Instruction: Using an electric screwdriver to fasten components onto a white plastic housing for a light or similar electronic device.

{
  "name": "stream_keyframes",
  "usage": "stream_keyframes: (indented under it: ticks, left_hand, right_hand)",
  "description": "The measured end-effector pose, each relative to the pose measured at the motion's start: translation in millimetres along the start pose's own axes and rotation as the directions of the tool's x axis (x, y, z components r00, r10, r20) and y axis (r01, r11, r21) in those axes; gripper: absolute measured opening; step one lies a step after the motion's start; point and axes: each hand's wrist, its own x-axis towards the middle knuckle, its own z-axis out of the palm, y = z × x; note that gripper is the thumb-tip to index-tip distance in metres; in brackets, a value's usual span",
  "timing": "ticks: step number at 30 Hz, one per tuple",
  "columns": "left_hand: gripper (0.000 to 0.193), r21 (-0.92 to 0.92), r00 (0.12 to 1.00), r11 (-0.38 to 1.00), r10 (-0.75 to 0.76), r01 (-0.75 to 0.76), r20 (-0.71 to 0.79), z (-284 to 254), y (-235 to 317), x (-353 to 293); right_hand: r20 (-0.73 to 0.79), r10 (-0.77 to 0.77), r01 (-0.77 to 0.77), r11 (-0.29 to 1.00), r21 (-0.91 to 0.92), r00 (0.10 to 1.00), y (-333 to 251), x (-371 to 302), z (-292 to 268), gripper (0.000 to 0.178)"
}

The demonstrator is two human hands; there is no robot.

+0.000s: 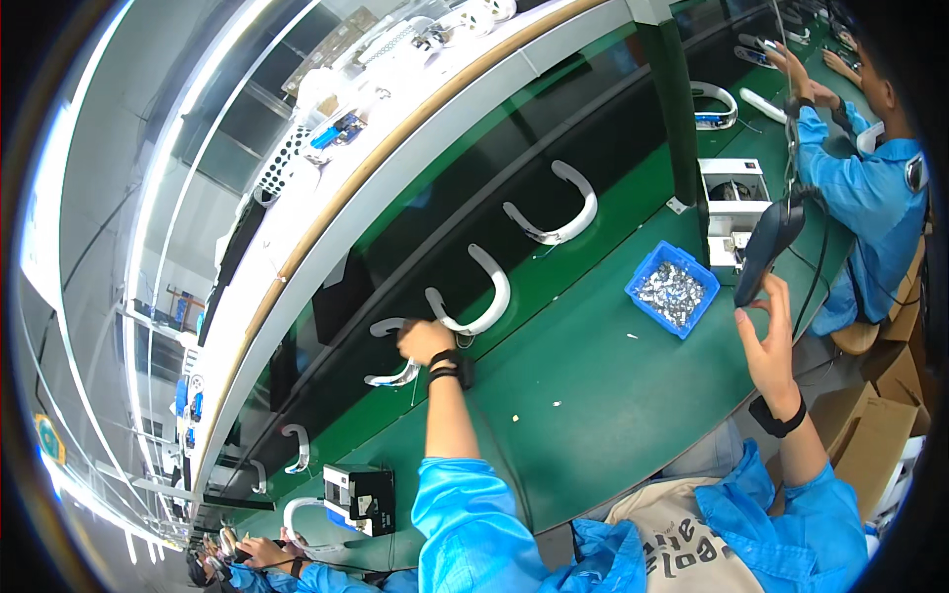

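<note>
My left hand is closed over the bend of a white U-shaped neckband. Its fingertips are partly hidden, and the neckband's two ends show past the hand. On the right, my right hand has thumb and fingers apart. Its fingertips are at the lower end of a black elongated handheld tool, which hangs by a cord; whether they touch it is hard to tell. Two more white neckbands, one nearer and one farther, lie on the dark strip beyond my left hand.
A blue bin of small metallic parts stands on the green table, beside a white boxy device. Another black-and-white device stands at lower left. A raised shelf edge runs along the far side. Co-workers sit to either side.
</note>
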Motion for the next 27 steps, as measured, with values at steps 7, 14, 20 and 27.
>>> stream_keyframes:
  ticks: [7,14,20,27]
  left_hand:
    - [0.032,-0.021,0.917,0.973,0.225,-0.231,0.329,27.5,-120.9,-3.0]
    - [0.034,-0.602,0.89,0.795,0.328,-0.08,0.316,-81.5,-111.8,-22.6]
    - [0.029,-0.912,0.869,0.265,0.308,0.312,0.387,-207.3,-95.6,-79.5]
    - [0.041,-0.875,0.882,-0.178,0.243,0.451,0.405,-268.1,-76.3,-134.1]
  right_hand:
    - [0.188,-0.252,0.263,0.964,-0.036,0.949,-5.9,6.6,29.4,0.019]
    - [0.577,-0.319,0.499,0.847,-0.182,0.752,6.1,46.0,77.0,0.022]
    - [0.556,-0.421,0.523,0.852,-0.031,0.717,-45.5,25.9,117.4,0.025]
    - [0.829,-0.335,0.309,0.928,0.208,0.448,-49.4,-49.2,210.3,0.032]
